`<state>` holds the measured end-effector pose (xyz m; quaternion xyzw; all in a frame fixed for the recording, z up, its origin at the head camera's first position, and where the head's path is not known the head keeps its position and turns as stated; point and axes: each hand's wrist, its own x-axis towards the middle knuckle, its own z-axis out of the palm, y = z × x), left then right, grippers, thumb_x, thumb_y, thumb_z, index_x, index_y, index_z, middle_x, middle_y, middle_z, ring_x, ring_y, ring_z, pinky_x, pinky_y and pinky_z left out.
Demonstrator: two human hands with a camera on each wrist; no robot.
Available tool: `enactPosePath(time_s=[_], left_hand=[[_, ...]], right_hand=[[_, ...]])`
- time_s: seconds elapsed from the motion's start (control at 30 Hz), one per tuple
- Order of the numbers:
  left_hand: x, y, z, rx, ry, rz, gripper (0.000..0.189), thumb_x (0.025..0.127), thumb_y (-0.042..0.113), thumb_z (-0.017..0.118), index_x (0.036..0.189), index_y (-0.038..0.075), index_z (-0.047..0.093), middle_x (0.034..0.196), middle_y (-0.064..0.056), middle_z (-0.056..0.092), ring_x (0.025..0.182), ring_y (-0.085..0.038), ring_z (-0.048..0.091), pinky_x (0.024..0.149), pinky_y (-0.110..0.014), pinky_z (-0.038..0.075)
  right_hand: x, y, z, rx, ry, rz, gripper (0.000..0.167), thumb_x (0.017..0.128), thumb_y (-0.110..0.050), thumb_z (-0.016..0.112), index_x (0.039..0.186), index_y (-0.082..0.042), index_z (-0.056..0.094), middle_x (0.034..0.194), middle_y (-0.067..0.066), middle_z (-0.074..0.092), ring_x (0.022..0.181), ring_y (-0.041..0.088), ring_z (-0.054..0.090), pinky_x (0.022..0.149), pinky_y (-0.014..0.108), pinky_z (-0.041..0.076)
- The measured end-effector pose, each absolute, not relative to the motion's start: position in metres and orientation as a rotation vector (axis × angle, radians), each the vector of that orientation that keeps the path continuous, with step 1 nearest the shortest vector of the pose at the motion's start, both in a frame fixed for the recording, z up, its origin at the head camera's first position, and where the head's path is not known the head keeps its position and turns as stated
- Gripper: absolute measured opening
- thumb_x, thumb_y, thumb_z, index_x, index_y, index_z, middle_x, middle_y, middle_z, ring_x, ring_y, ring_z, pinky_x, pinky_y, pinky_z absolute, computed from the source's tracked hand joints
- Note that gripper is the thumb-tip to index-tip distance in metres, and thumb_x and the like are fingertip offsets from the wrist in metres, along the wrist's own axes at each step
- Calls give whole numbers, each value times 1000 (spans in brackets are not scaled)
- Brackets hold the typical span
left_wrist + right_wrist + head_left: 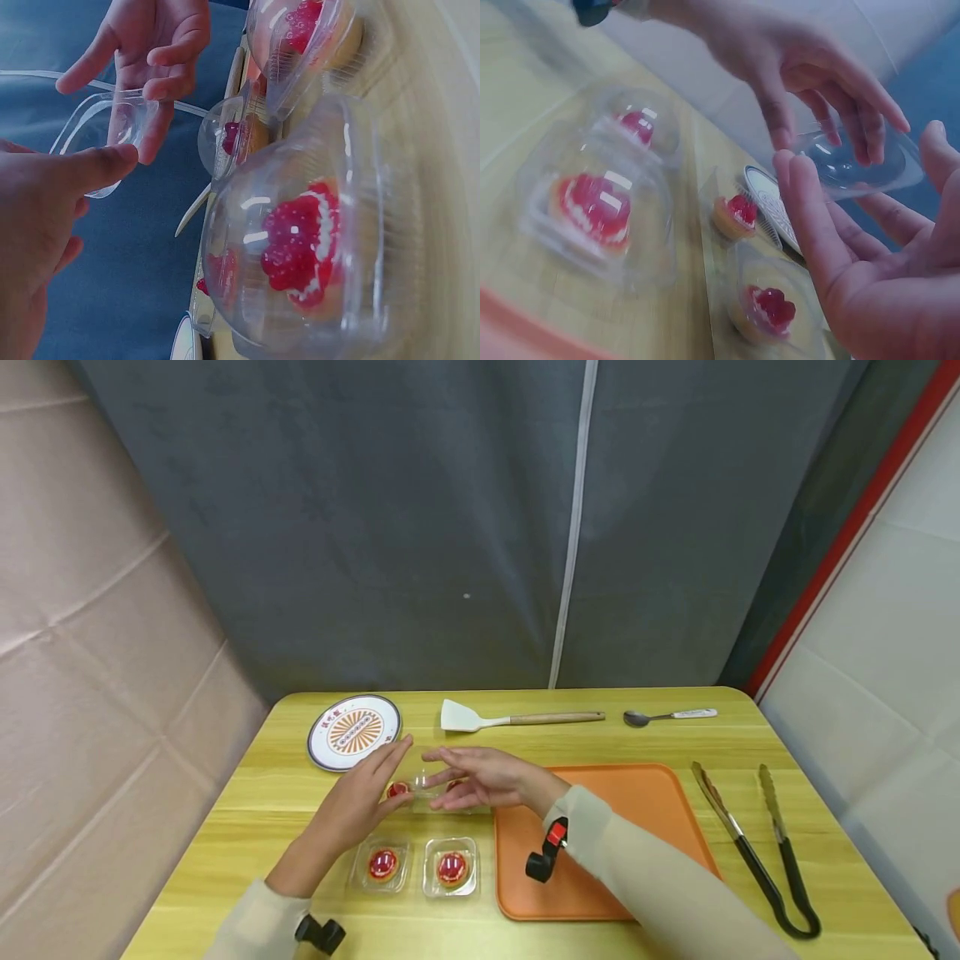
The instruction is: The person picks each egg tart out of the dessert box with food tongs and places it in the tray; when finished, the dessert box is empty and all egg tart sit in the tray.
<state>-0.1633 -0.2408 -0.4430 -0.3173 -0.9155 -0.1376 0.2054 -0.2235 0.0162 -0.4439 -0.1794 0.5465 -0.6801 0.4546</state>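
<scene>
Above the table my left hand [356, 797] pinches a clear domed plastic lid [94, 131] between thumb and fingers. My right hand [480, 777] is beside it, palm turned up and fingers loosely spread, fingertips right at the lid's edge in the right wrist view. Below are several small red-topped tarts in clear plastic boxes. Two, a left tart [383, 865] and a right tart [452, 869], sit nearest me. Behind them, a tart by the plate [739, 214] stands uncovered in its ridged base, and a domed box [776, 307] holds another. Both are partly hidden by my hands in the head view.
A round patterned plate [354, 732] lies at the back left. A white spatula [461, 717] with a wooden handle and a spoon [637, 718] lie along the back. An orange tray [637, 785] is under my right forearm, with black-handled tongs [757, 868] to its right.
</scene>
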Motion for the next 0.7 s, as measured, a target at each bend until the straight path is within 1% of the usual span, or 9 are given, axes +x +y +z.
enactPosePath(time_s=[0.07,0.13,0.23,0.33,0.4,0.47,0.57,0.7], left_hand=[[-166,-239,-443,-881,-2577,-402,92,83,26,89,158,6,39,137,-15,60,118,-32,65,96,-48,58],[-169,-237,-442,-864,-2625,-452,93,84,27,88,158,5,38,135,-13,61,117,-30,65,95,-48,59],[-175,-232,-442,-814,-2733,-544,94,86,29,86,160,5,33,135,-11,61,116,-28,65,94,-47,59],[-182,-226,-441,-783,-2827,-643,93,89,31,83,161,5,30,136,-10,62,120,-30,63,95,-49,58],[-188,-221,-442,-786,-2868,-683,92,92,34,80,162,5,29,137,-10,61,123,-31,62,97,-49,57],[-193,-215,-442,-804,-2892,-725,91,93,36,79,162,4,29,137,-10,61,125,-32,61,100,-50,55],[-201,-204,-443,-826,-2909,-766,90,93,39,78,161,3,30,139,-12,61,125,-32,61,104,-51,53],[-214,-189,-449,-836,-2912,-831,88,93,37,79,159,0,34,141,-15,59,123,-34,63,104,-49,54]], right_hand=[[-221,17,-445,-495,1451,-1679,62,109,-39,51,163,-14,31,147,21,56,115,38,69,99,49,57],[-218,18,-446,-576,1609,-1683,64,107,-32,58,163,-16,30,149,20,55,114,39,69,96,51,59],[-214,20,-449,-723,1940,-1654,79,99,-24,72,164,-22,28,151,13,53,118,34,67,90,47,62],[-211,24,-453,-831,2204,-1595,93,90,-21,82,165,-26,26,156,6,49,125,28,62,93,42,61],[-209,28,-456,-887,2320,-1555,97,88,-17,84,165,-25,26,157,7,47,128,28,59,97,44,59],[-209,33,-458,-917,2412,-1517,96,87,-16,85,164,-21,28,157,8,47,127,28,59,99,46,58],[-211,41,-462,-915,2534,-1466,92,86,-15,85,162,-14,33,155,10,48,124,28,60,97,45,59],[-220,53,-470,-874,2633,-1399,90,85,-18,85,160,-9,36,154,11,49,122,26,61,94,40,60]])
